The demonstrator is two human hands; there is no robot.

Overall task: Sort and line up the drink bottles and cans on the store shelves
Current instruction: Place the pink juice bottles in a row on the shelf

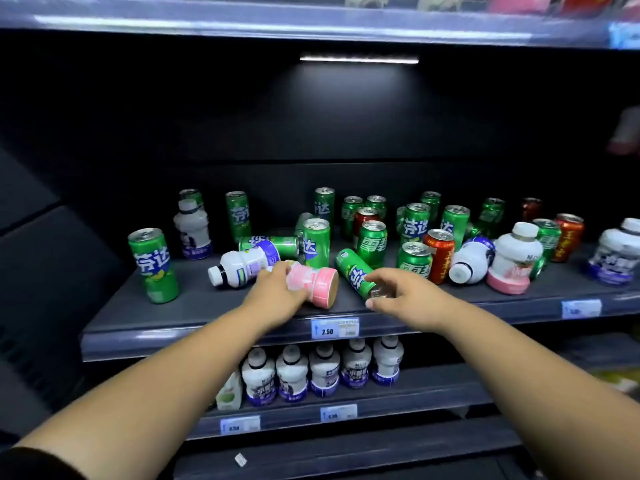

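On the dark middle shelf (pixel 194 306) stand and lie several green cans, red cans and white yogurt bottles in a jumble. My left hand (pixel 277 289) grips a pink bottle (pixel 317 284) that lies on its side near the shelf's front edge. My right hand (pixel 401 294) closes over the near end of a green can (pixel 355 271) lying on its side just to the right. A white and purple bottle (pixel 242 266) lies on its side left of the pink one. A tall green can (pixel 152 265) stands alone at the left.
A price tag reading 2.50 (pixel 334 328) hangs on the shelf's front lip. The shelf below holds a row of upright white bottles (pixel 323 370). At the right a white bottle with a pink base (pixel 512 259) leans among red cans (pixel 440 254). A lamp strip (pixel 358 59) glows overhead.
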